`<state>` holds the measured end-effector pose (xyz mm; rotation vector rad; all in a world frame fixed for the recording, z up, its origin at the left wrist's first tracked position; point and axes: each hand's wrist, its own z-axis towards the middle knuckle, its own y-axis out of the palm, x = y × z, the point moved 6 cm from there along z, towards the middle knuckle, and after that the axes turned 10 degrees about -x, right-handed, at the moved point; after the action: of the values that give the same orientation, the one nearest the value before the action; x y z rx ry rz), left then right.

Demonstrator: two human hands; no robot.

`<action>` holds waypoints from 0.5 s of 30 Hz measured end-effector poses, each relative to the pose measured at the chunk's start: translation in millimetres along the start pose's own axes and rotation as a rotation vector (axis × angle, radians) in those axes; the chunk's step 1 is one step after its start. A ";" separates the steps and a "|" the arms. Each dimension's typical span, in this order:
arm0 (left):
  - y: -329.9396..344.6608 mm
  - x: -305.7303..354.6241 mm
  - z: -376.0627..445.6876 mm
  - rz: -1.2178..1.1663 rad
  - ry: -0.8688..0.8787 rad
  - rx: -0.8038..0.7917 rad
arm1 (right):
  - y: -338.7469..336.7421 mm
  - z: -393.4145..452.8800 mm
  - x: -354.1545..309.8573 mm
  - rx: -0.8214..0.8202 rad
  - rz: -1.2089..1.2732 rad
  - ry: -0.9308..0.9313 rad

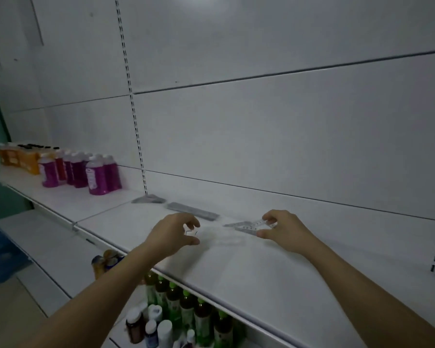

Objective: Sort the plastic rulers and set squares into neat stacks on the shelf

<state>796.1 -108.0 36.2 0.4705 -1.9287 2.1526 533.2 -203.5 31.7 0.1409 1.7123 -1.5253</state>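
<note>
On the white shelf (236, 267) my right hand (284, 229) pinches the wide end of a clear set square (246, 226) between fingers and thumb; its tip points left. My left hand (173, 232) curls its fingers and thumb around the end of a faint, blurred clear plastic piece (219, 236) lying between the two hands; its shape is hard to make out. Behind the left hand lies a grey stack of rulers (194, 211). Further left, at the upright, sits a stack of set squares (148, 199).
Purple bottles (98, 175) and orange bottles (20, 159) stand at the shelf's far left. Green-capped drink bottles (186, 312) and white-capped jars fill the lower shelf under its front edge. A slotted upright (136, 121) runs up the back panel.
</note>
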 end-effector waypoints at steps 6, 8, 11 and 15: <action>4.3 -39.3 48.9 -0.020 0.035 0.008 | 25.1 53.2 4.6 0.024 -0.095 0.099; 3.4 -50.9 63.4 -0.033 0.043 0.011 | 32.8 65.8 3.5 0.034 -0.119 0.130; -3.3 -66.3 86.0 -0.047 0.090 0.009 | 46.1 80.5 0.4 0.022 -0.178 0.176; -13.3 -83.2 115.3 -0.066 0.182 -0.016 | 58.1 88.7 -2.2 0.033 -0.236 0.231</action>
<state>888.9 -216.2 28.0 0.3189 -1.8054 2.0602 611.3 -264.6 -6.0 0.1406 1.9413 -1.7665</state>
